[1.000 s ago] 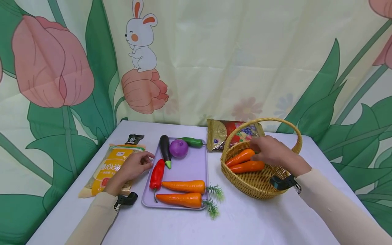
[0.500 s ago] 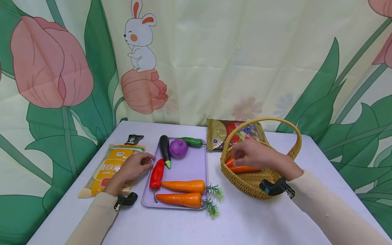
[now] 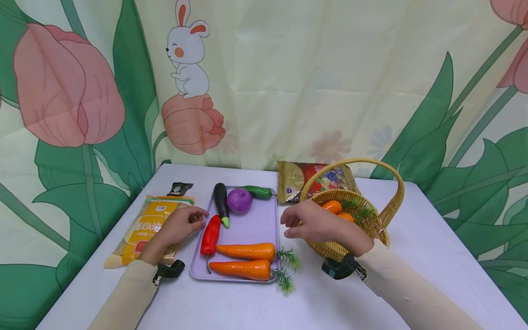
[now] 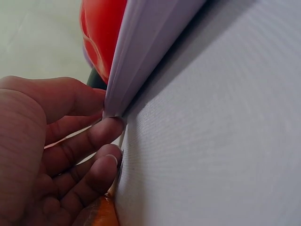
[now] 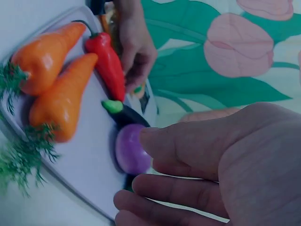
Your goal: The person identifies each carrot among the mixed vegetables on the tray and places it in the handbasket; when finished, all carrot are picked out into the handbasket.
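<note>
The left hand (image 3: 178, 225) is at the left edge of the purple tray (image 3: 255, 220), and its grip pinches the rim. The right hand (image 3: 311, 222) is by the left side of the wicker basket (image 3: 330, 250), near the tray; its grip has nothing in it, with fingers loosely bent. Two carrots (image 3: 247, 251), a red pepper (image 3: 211, 234), an eggplant (image 3: 221, 201), a purple onion (image 3: 239, 200) and a green pepper (image 3: 257, 192) lie on the tray. Two more carrots (image 3: 332, 206) sit in the basket. The white tabletop (image 3: 231, 307) is under everything.
</note>
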Demonstrator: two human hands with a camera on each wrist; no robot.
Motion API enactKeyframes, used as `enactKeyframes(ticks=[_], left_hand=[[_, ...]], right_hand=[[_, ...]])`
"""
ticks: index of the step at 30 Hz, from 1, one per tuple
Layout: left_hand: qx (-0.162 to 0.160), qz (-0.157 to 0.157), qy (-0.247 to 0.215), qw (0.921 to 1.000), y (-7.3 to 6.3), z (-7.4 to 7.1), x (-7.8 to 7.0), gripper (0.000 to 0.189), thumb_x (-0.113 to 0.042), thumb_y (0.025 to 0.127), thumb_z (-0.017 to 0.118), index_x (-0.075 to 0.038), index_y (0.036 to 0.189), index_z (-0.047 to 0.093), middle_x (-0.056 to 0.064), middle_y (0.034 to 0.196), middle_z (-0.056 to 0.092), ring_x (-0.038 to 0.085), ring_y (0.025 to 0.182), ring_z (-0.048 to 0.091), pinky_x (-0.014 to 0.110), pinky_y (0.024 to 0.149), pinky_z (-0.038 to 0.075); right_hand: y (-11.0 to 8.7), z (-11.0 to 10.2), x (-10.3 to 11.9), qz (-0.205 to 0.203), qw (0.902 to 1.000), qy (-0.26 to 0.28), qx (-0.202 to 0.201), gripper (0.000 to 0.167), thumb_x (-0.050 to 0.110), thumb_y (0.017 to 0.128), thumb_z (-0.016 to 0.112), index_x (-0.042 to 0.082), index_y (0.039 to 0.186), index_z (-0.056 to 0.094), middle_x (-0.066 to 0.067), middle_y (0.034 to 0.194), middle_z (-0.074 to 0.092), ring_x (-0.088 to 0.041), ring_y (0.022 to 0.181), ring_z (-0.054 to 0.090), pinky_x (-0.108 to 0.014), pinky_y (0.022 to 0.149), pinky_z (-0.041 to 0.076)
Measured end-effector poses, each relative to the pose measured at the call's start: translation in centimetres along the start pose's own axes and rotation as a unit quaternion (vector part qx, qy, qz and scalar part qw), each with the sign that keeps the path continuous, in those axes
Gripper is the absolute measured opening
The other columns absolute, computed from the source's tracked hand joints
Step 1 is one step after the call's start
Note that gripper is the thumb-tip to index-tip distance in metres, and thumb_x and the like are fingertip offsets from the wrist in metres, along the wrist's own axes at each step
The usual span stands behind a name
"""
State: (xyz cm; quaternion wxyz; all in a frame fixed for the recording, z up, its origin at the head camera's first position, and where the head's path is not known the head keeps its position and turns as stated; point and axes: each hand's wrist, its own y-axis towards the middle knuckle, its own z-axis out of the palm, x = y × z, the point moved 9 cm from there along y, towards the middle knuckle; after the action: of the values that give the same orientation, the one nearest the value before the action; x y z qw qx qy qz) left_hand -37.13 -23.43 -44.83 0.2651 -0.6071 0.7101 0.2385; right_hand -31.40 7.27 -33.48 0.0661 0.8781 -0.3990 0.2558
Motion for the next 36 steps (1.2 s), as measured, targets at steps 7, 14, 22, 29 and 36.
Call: enactKeyframes(ticks=[7,14,22,29,36], left_hand=[[0.001,-0.002,0.004,1.0,0.0,0.1,0.1,0.027,-0.01,0.092,0.07,-0.013,0.119,0.073,0.001,0.094,0.064,0.02,0.088,0.056,0.033,0.078,0.051],[0.0,0.0,0.003,1.0,0.1,0.0,0.0,0.028,-0.01,0.092,0.07,-0.013,0.119,0.073,0.001,0.093,0.064,0.02,0.088,0.056,0.032,0.078,0.05],[0.001,-0.009,0.0,1.0,0.1,0.2,0.3,0.028,-0.011,0.092,0.071,-0.013,0.12,0.073,0.002,0.093,0.064,0.021,0.088,0.055,0.032,0.077,0.05],[0.001,-0.011,-0.001,0.9999,0.1,0.2,0.2,0.028,-0.011,0.092,0.071,-0.014,0.12,0.073,0.002,0.093,0.064,0.021,0.088,0.055,0.032,0.077,0.05],[-0.003,-0.011,0.0,0.9999,0.1,0.2,0.3,0.028,-0.009,0.092,0.07,-0.013,0.12,0.073,0.002,0.094,0.064,0.021,0.088,0.055,0.032,0.077,0.051]], right_hand=[[1.2,2.8,0.0,0.0,0.9997,0.001,0.025,0.02,0.015,0.092,0.073,0.007,0.11,0.074,-0.004,0.1,0.073,-0.017,0.094,0.066,-0.035,0.086,0.056],[1.9,4.8,0.4,-0.014,0.999,-0.018,0.039,0.025,0.014,0.092,0.072,0.003,0.115,0.073,-0.01,0.106,0.074,-0.024,0.098,0.068,-0.039,0.089,0.055],[2.5,6.1,0.6,-0.011,0.9977,-0.049,0.046,0.028,0.019,0.093,0.073,0.005,0.117,0.073,-0.004,0.103,0.073,-0.016,0.092,0.064,-0.035,0.088,0.055],[3.0,7.0,0.3,-0.003,0.9977,-0.046,0.05,0.029,0.021,0.094,0.072,0.007,0.118,0.071,-0.001,0.105,0.072,-0.013,0.092,0.065,-0.033,0.089,0.055],[3.4,7.7,0.3,-0.017,0.997,-0.062,0.044,0.027,0.022,0.093,0.073,0.009,0.116,0.071,0.004,0.096,0.069,-0.01,0.08,0.058,-0.028,0.082,0.053]])
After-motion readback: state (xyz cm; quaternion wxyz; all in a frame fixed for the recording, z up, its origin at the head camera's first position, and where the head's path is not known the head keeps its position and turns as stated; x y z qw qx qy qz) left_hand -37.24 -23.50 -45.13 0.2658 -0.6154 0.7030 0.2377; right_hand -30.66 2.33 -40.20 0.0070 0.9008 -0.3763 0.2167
